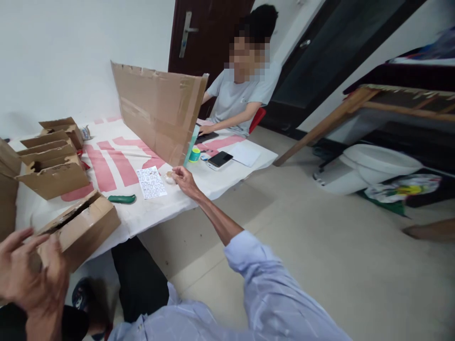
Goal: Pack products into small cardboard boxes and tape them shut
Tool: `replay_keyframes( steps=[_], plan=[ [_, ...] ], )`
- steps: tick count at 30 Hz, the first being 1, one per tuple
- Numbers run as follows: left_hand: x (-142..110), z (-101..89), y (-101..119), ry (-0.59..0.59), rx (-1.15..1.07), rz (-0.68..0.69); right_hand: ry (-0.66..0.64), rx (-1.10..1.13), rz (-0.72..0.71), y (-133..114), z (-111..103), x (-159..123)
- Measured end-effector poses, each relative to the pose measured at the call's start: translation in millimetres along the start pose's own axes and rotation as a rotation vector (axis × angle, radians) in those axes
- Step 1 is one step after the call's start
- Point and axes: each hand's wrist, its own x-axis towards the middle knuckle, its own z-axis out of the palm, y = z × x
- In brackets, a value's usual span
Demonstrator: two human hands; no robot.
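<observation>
My right hand point(185, 181) reaches over the table's front edge, fingers pinched at a small round pale thing point(169, 178) that looks like a roll of clear tape. Just left of it lies a white sheet printed with rows of small dark shapes point(152, 183). At the lower left, my left hand point(37, 270) is raised with its fingers apart and slightly blurred. It is beside the near end of a closed-sided cardboard box point(90, 222), partly covering it; whether they touch I cannot tell. A green-handled tool point(122, 199) rests behind that box.
Several open cardboard boxes point(57, 175) stand at the table's left. A tall cardboard panel point(159, 111) divides the table point(199, 189). Beyond it a person point(241, 99) sits at a laptop point(206, 137). A phone point(221, 159) and a green tape roll point(194, 154) lie at the right.
</observation>
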Motion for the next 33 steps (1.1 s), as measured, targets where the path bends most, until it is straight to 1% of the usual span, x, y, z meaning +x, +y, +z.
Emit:
replay_keyframes(
  steps=[3, 5, 7, 10, 12, 14, 16, 18, 20, 21, 23, 26, 30, 33],
  plan=[
    [-4, 11.2, 9, -0.091, -0.103, -0.015, -0.164, 0.195, -0.116, -42, 7, -44],
    [-7, 21.0, 14, -0.184, -0.208, -0.028, -0.279, 0.253, -0.141, -71, 13, -76],
    [-11, 34.7, 20, -0.286, -0.291, -0.027, -0.379, 0.275, -0.145, -96, 16, -105],
    [-20, 57.7, 24, -0.454, -0.396, -0.001, -0.447, 0.282, -0.161, -118, 16, -133],
    [-27, 69.6, 22, -0.503, -0.459, -0.001, -0.445, 0.295, -0.158, -123, 15, -142],
    [-35, 76.8, 18, -0.484, -0.507, -0.015, -0.44, 0.322, -0.132, -122, 14, -148],
    [-42, 79.5, 14, -0.434, -0.533, -0.024, -0.42, 0.359, -0.102, -119, 14, -154],
    [-48, 79.6, 11, -0.354, -0.545, -0.034, -0.353, 0.4, -0.08, -115, 16, -162],
    [-54, 78.8, 10, -0.248, -0.538, -0.041, -0.29, 0.451, -0.042, -111, 20, -173],
    [-58, 78.5, 10, -0.203, -0.528, -0.038, -0.286, 0.478, -0.018, -109, 22, -179],
    [-65, 78.3, 10, -0.147, -0.514, -0.02, -0.322, 0.532, 0.028, -107, 27, -190],
    [-75, 76.9, 10, -0.137, -0.557, -0.01, -0.362, 0.612, 0.071, -106, 35, -202],
    [-85, 71.2, 12, -0.174, -0.635, -0.057, -0.396, 0.748, 0.121, -109, 49, -210],
    [-90, 69.0, 13, -0.221, -0.792, -0.119, -0.379, 0.784, 0.082, -112, 60, -214]
  ],
)
